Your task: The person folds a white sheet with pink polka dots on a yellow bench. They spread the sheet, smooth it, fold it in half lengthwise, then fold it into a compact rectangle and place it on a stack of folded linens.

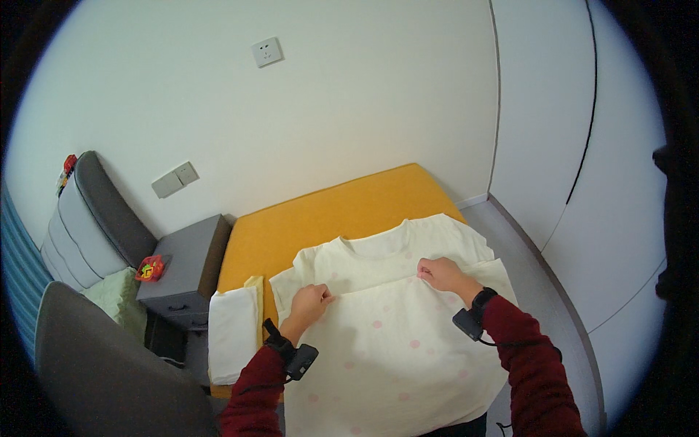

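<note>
A pale cream short-sleeved top [357,258] with faint pink dots is spread out, its neckline at the far side. Over its lower part lies a cream dotted cloth [393,349] with a straight far edge; I cannot tell whether it is the same garment or a second one. My left hand [309,302] is closed, pinching that edge near its left part. Farther right, my right hand [442,275] also pinches the edge between thumb and fingers. The near end of the cloth hangs toward my body.
The garment rests on a mustard-yellow padded surface [277,226] against the wall. Folded white cloth [233,335] lies at its left edge. Beyond stand a grey nightstand [191,255] with a small red basket [150,269] and a grey bed headboard [113,207]. White cabinet doors [553,131] rise at right.
</note>
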A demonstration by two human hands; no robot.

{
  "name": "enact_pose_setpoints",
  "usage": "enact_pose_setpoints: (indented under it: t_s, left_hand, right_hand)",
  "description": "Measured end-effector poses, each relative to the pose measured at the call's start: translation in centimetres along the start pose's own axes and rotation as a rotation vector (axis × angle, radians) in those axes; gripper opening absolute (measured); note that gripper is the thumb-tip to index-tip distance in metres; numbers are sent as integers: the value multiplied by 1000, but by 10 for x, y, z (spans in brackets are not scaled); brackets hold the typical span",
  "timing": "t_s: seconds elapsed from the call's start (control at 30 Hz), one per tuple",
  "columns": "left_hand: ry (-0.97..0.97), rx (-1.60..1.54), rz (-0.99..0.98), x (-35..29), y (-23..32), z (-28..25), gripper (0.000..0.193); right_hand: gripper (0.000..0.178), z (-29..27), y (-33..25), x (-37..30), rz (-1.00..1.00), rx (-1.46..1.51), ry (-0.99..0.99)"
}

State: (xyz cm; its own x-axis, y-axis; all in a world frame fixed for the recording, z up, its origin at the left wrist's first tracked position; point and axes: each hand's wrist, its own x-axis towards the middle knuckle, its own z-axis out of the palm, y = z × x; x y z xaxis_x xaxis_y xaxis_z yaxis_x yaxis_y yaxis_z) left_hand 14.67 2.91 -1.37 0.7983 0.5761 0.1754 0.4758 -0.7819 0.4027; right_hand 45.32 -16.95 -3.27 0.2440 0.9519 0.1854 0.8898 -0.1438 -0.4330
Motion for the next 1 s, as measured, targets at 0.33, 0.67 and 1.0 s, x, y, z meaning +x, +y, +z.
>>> enact_pose_setpoints:
  t_s: [0.33,0.67,1.0]
  left_hand:
    - [107,102,40,-1,-1,19,18]
    - [-20,157,140,-18,-21,-5,33]
    - [-216,132,-14,-30,-44,-37,37]
  right_hand:
    - [23,22,5,3,-66,-321,156]
    - [35,-34,55,-28,133,-245,201]
    - [31,-76,112,-91,113,-239,27]
